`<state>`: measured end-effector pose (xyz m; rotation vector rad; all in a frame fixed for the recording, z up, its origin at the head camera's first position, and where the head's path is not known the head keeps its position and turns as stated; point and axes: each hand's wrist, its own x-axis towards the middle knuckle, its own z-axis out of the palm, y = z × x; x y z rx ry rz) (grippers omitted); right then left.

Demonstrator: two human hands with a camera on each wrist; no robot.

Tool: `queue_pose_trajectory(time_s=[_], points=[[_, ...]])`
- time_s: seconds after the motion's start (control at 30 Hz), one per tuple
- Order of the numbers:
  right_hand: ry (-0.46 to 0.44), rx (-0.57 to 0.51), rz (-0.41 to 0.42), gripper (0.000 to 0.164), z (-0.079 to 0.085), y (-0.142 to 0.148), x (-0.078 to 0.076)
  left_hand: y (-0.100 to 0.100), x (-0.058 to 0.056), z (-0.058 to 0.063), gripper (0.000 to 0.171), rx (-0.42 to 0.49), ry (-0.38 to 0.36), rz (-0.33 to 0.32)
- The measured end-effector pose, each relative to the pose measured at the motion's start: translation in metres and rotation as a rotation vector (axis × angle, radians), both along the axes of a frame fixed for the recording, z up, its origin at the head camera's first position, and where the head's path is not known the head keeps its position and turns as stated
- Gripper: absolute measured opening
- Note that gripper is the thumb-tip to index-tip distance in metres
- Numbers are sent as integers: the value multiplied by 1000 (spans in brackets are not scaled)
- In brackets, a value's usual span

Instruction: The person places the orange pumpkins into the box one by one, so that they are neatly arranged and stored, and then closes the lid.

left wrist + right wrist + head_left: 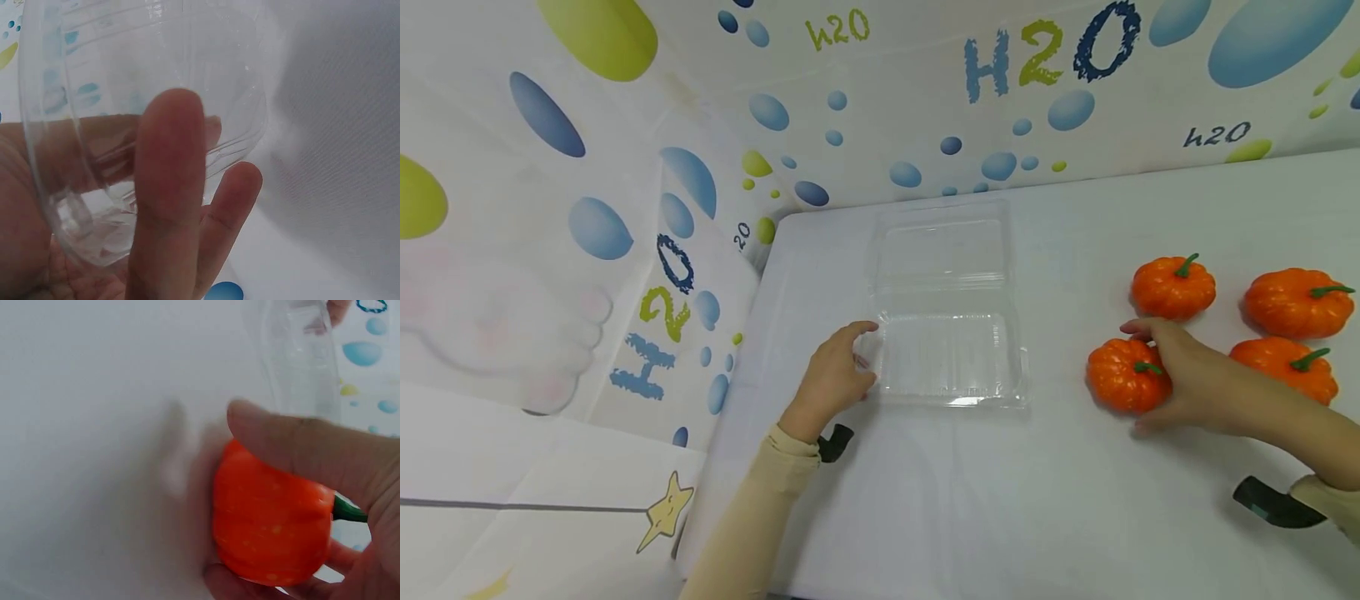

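A clear plastic clamshell container (951, 402) lies with its lid spread back on the white table. At its left end is my left hand (831, 375), thumb and forefinger curved about the edge. In the left wrist view, fingers (169, 194) rest on the transparent wall (187, 50), and another finger shows through the plastic. My right hand (1202, 379) grips a small orange pumpkin (1120, 375) with a green stem, right of the container. The right wrist view has the thumb across one side of this pumpkin (272, 519) and fingers round the other.
Three more orange pumpkins stand about my right hand: one behind it (1172, 287), one at the far right (1296, 302), one beside my forearm (1285, 367), partly covered. A patterned cloth (895, 100) rises behind the table (1075, 517) and along its left side.
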<state>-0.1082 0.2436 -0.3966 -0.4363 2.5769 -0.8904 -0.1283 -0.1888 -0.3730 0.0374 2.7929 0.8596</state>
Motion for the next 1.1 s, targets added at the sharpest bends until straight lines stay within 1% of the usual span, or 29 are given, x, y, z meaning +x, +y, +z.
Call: queue_pose_trajectory(time_s=[0.13,0.27,0.5,0.63,0.83,0.9,1.03,1.1], points=[[16,14,-34,113,-2,-4,1,-2,-1,-3,73,17,-2,13],[37,33,-40,105,-3,-6,0,-2,-1,-5,74,23,0,21],[75,45,-30,94,7,-7,-5,-2,0,-5,75,36,-5,22],[76,-9,-24,89,14,-10,-7,-2,0,-4,75,38,-7,24],[78,-115,-4,93,26,-17,-9,-3,0,-4,76,44,-11,24],[99,-156,1,96,31,-21,-10,-3,0,-4,76,46,-13,25],[114,-285,2,98,39,-31,-13,-3,0,-4,76,52,-17,28],[103,-342,-3,95,43,-38,-14,-3,1,-5,76,54,-16,30]])
